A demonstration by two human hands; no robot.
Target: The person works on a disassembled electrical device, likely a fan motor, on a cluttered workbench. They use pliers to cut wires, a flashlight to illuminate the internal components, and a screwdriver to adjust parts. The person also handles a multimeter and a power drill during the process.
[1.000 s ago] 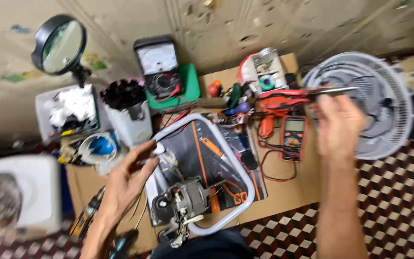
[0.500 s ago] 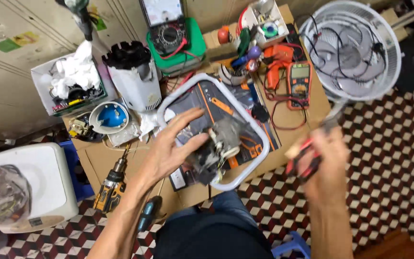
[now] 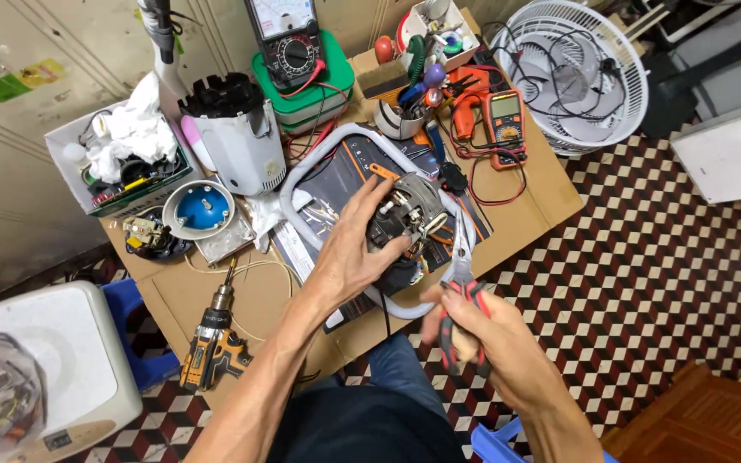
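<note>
Over the cluttered table (image 3: 551,201), my left hand (image 3: 355,249) grips the motor (image 3: 405,225), my right hand (image 3: 482,339) clasps pliers (image 3: 459,296).

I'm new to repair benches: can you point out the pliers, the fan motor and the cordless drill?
pliers (image 3: 459,276), head view, on the metal jaw section
fan motor (image 3: 409,210), head view, on its metal body
cordless drill (image 3: 213,341), head view, on its yellow-and-black body

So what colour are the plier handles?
Red and black, on the pliers in the right hand; head view.

Drill (image 3: 213,341) lower left on table (image 3: 551,193); orange multimeter (image 3: 505,120) upper centre; fan guard (image 3: 578,73) upper right; blue dish (image 3: 199,208) left.
</note>
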